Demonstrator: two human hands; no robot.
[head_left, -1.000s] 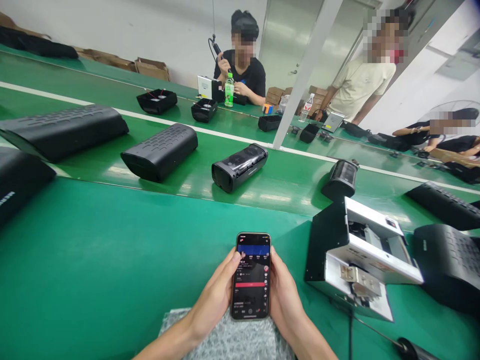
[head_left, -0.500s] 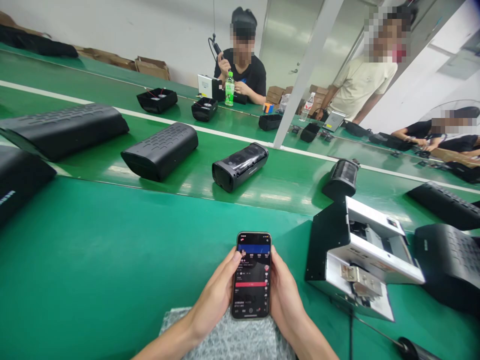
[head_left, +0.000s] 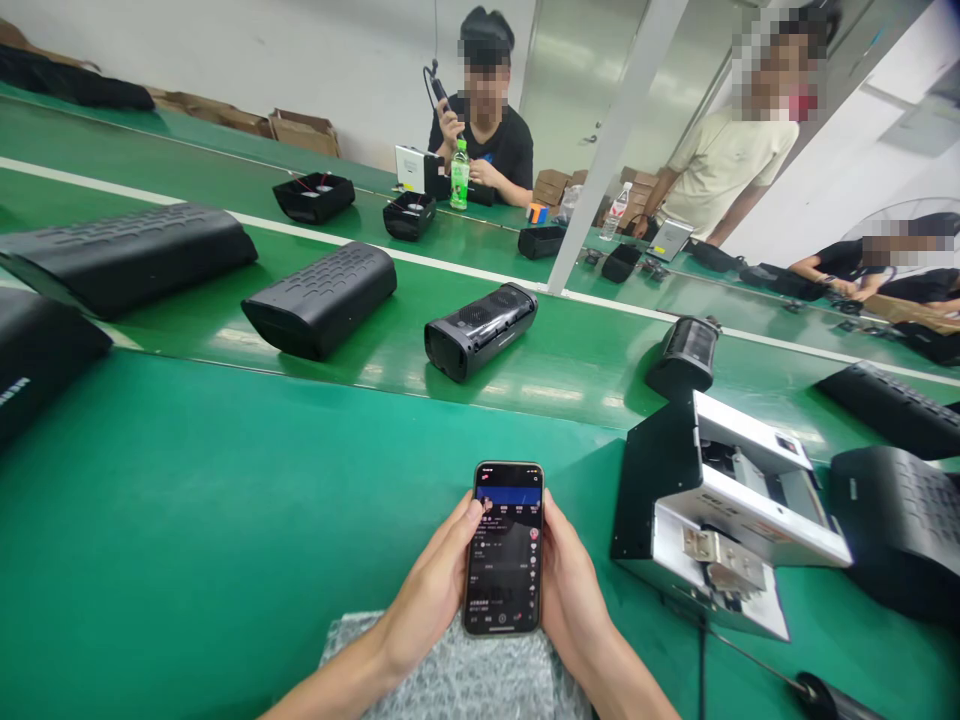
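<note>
Phone (head_left: 503, 548) black, upright, screen lit w/ dark app page, blue band at top. Held low centre over bubble wrap (head_left: 457, 680) on green tabletop (head_left: 225, 520). Left hand (head_left: 433, 590) & right hand (head_left: 568, 590) both clamped on its sides, left thumb touching screen. Metal machine (head_left: 720, 520) just right.

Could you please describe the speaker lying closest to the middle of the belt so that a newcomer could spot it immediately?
Start at the white sloping post and drop to its foot on the green conveyor belt. Just left of it lies a short black cylindrical speaker. Unlike its longer, closed neighbours, its near end is open and hollow.
</note>
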